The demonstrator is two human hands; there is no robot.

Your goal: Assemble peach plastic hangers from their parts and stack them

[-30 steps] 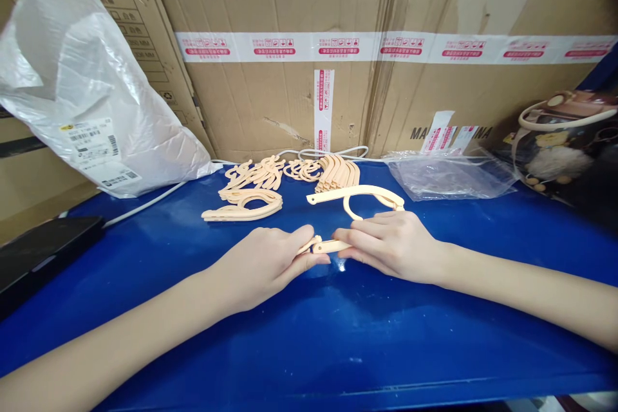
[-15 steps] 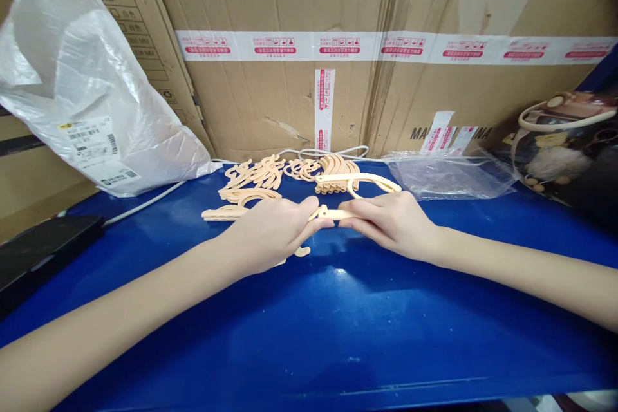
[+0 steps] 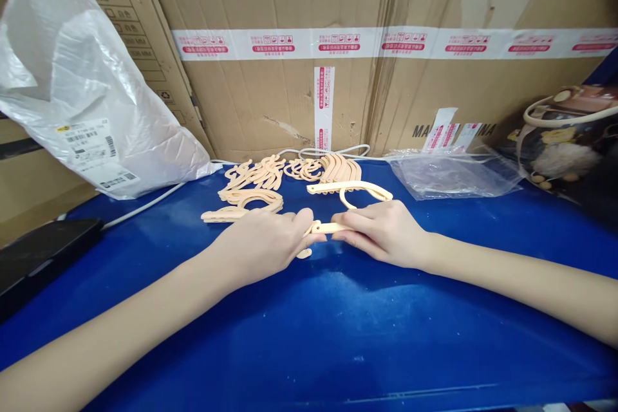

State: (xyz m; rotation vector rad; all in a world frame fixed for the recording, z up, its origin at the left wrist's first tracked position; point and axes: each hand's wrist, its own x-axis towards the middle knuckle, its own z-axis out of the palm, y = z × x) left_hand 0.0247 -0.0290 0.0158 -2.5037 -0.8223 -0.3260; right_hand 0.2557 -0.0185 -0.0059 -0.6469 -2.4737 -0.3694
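Note:
My left hand (image 3: 268,241) is closed, thumb on top, pinching a small cream plastic hook (image 3: 304,253) whose curved tip shows below the fingers. My right hand (image 3: 386,230) grips a cream plastic hanger arm (image 3: 329,228); its long curved bar rises above the knuckles. The arm's holed end meets the hook piece at my left fingertips, and the exact joint is partly covered by the thumb. Beyond my left hand lies a stack of cream hanger arms (image 3: 251,198). Another row of curved hanger arms (image 3: 340,167) sits behind the held piece.
Loose cream hooks (image 3: 258,172) lie in a pile at the back of the blue table (image 3: 338,335). A clear plastic bag (image 3: 454,174) is at back right, a white mailing bag (image 3: 91,90) at left, and a dark device (image 3: 43,257) near the left edge. Cardboard boxes (image 3: 270,96) form the back wall.
Both hands have come slightly lower and closer to me with the joined pieces. The curved bar above my right hand has shifted down and left. Both grips stay closed.

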